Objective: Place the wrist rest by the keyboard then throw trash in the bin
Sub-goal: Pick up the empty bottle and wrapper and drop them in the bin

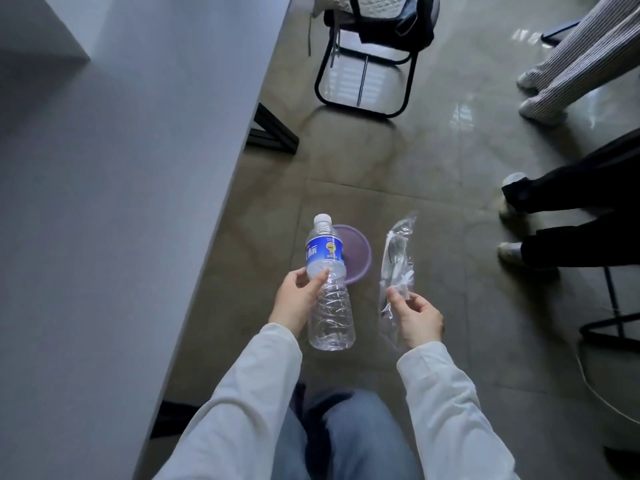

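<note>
My left hand (299,299) grips a clear plastic water bottle (329,292) with a blue label and white cap, held cap-forward over the floor. My right hand (414,318) pinches a clear plastic wrapper (396,268) that holds what looks like disposable cutlery. Below and just beyond the bottle stands a small purple bin (356,251) on the floor, its round rim partly hidden by the bottle. No wrist rest or keyboard is in view.
A grey desk (104,202) fills the left side, its edge running diagonally. A black-framed chair (367,64) stands ahead. Two other people's legs and shoes (540,216) are at the right. A cable (595,386) lies on the tiled floor.
</note>
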